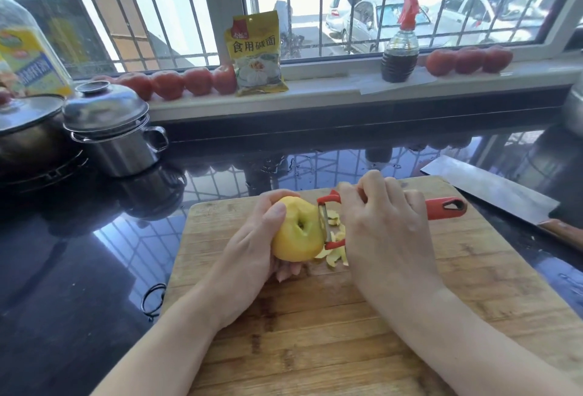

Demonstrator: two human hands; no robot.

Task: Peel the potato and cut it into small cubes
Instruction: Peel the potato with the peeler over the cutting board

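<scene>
Over the wooden cutting board (315, 332), dead centre of the view, the left hand (252, 247) cups the potato (299, 231), thumb curled over its top and fingers wrapped underneath, tips peeking out at the potato's 6 o'clock. That potato is showing pale yellow flesh all over the side facing us, with a dark hollow near its middle. At its 3 o'clock, the right hand (385, 231) grips a red-handled peeler (444, 208), fingers closed round the handle, and the blade sits right against the potato's right flank. The handle's looped end pokes out past the hand toward 3 o'clock. Peelings (334, 253) lie heaped on the board just beneath the blade, between the two hands.

Off at 2 o'clock from the board, a cleaver (492, 187) lies flat on the glossy dark countertop (79, 253), its blade near the board's far right corner. Up at 10 o'clock stands a lidded steel pot (116, 137). Along the windowsill at 12 o'clock: a row of tomatoes (176, 83), a yellow packet (257, 54), and a dark bottle (400, 54) with a red top.
</scene>
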